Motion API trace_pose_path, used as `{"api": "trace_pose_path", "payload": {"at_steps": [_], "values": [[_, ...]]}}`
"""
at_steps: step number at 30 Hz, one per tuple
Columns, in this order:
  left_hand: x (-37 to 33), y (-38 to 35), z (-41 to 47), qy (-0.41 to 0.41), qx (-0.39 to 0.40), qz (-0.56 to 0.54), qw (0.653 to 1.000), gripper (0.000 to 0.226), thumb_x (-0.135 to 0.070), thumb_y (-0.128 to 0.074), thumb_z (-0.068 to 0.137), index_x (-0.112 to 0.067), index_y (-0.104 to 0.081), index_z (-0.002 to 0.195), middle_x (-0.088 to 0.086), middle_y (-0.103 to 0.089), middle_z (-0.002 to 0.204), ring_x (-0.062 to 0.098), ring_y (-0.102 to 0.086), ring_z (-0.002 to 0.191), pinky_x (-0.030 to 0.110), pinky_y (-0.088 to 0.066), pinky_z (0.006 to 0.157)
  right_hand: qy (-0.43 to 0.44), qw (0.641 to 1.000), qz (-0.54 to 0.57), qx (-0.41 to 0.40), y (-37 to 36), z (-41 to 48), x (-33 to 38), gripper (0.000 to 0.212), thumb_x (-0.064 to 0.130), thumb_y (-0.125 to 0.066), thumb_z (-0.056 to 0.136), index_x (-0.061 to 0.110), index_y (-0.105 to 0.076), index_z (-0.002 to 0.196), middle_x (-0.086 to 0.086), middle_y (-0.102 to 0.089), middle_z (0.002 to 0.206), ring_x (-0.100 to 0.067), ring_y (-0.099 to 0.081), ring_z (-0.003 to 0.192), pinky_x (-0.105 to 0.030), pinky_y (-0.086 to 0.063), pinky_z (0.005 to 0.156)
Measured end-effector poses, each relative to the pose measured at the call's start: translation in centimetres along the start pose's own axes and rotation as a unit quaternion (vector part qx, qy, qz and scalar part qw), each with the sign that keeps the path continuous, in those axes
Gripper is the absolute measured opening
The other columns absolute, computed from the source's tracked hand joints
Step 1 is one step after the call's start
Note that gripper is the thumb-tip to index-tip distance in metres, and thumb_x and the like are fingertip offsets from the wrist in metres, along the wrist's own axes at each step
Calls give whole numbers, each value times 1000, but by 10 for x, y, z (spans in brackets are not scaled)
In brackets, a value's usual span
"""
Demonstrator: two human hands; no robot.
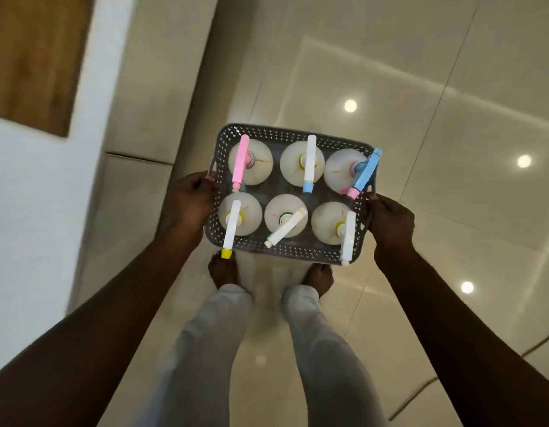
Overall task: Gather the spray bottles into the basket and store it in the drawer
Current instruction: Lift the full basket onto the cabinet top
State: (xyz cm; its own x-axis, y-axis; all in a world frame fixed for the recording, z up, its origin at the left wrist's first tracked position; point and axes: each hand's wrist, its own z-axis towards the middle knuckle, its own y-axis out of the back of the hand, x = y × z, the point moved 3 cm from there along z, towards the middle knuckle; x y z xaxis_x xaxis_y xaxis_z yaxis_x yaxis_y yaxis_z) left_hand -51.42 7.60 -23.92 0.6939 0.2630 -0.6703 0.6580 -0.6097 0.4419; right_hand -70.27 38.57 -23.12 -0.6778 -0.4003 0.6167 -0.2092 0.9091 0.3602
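Observation:
A grey perforated basket (285, 134) hangs in the air in front of me, above the floor. Several white spray bottles stand upright in it in two rows, among them one with a pink head (241, 160), one with a blue head (366, 172) and one with a yellow nozzle (230, 229). My left hand (188, 200) grips the basket's left handle. My right hand (389, 220) grips its right handle. No drawer is in view.
Glossy cream floor tiles (421, 134) with light reflections spread ahead and to the right. A white wall or cabinet side with a wooden panel (29, 57) stands on the left. My legs and bare feet (224, 269) are below the basket.

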Motion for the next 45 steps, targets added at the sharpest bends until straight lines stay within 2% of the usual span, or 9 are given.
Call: {"api": "trace_pose_path", "payload": {"at_steps": [4, 8, 13, 15, 18, 24, 31, 39, 45], "values": [[-60, 63, -60, -18, -30, -25, 999, 23, -28, -64, 97, -33, -80, 81, -5, -78, 77, 15, -71, 78, 44, -61, 89, 50, 998, -3, 35, 19, -66, 74, 25, 11, -62, 102, 21, -78, 86, -13, -74, 88, -26, -68, 86, -40, -60, 87], [-114, 124, -120, -23, -60, -69, 996, 23, -25, -65, 97, -29, -80, 80, -8, -78, 74, 13, -69, 75, 36, -58, 80, 103, 992, -22, 69, 37, -126, 141, 24, 14, -64, 101, 24, -81, 86, -7, -77, 83, -22, -69, 81, -41, -60, 87], [-159, 193, -189, -31, -84, -114, 989, 23, -20, -62, 96, -13, -82, 87, 19, -79, 90, 21, -66, 78, 38, -54, 80, 143, 982, -28, 124, 49, -193, 209, 20, 16, -66, 100, 19, -82, 89, 2, -77, 74, -19, -68, 74, -40, -60, 84], [-167, 218, -214, -30, -100, -144, 984, 23, -18, -63, 97, -17, -83, 85, 19, -79, 91, 21, -66, 77, 38, -56, 80, 162, 974, -40, 151, 50, -218, 231, 19, 16, -67, 99, 16, -83, 90, -3, -76, 76, -20, -67, 75, -43, -60, 86], [-173, 251, -246, -30, -123, -181, 975, 23, -16, -64, 96, -15, -83, 83, 19, -78, 87, 22, -65, 75, 40, -56, 82, 190, 961, -63, 191, 45, -253, 263, 27, 16, -66, 99, 18, -83, 78, -5, -73, 73, -20, -65, 71, -41, -59, 82], [-160, 320, -300, -19, -180, -273, 945, 23, -10, -65, 98, -18, -83, 84, 4, -77, 75, 18, -67, 70, 49, -61, 91, 233, 926, -108, 278, 11, -320, 309, 32, 13, -65, 99, 21, -84, 74, -1, -76, 72, -15, -65, 64, -33, -58, 73], [-115, 395, -343, -9, -239, -352, 905, 23, -13, -69, 99, -15, -85, 82, 6, -78, 75, 13, -69, 63, 37, -61, 82, 275, 878, -164, 356, -65, -402, 329, 33, 11, -63, 101, 22, -85, 79, -4, -81, 80, -13, -73, 68, -36, -60, 76], [-69, 473, -364, 3, -312, -415, 854, 19, -13, -69, 99, -10, -83, 87, 10, -78, 78, 17, -70, 65, 37, -60, 80, 298, 847, -200, 393, -156, -480, 316, 19, 13, -64, 102, 13, -82, 96, -6, -83, 86, -27, -75, 85, -42, -60, 85], [-44, 515, -372, 19, -353, -425, 833, 27, -11, -68, 100, -13, -83, 78, 11, -77, 75, 24, -68, 69, 44, -59, 83, 315, 819, -241, 415, -219, -521, 308, 20, 14, -64, 102, 2, -80, 107, -12, -79, 88, -27, -70, 80, -39, -57, 78]]}}
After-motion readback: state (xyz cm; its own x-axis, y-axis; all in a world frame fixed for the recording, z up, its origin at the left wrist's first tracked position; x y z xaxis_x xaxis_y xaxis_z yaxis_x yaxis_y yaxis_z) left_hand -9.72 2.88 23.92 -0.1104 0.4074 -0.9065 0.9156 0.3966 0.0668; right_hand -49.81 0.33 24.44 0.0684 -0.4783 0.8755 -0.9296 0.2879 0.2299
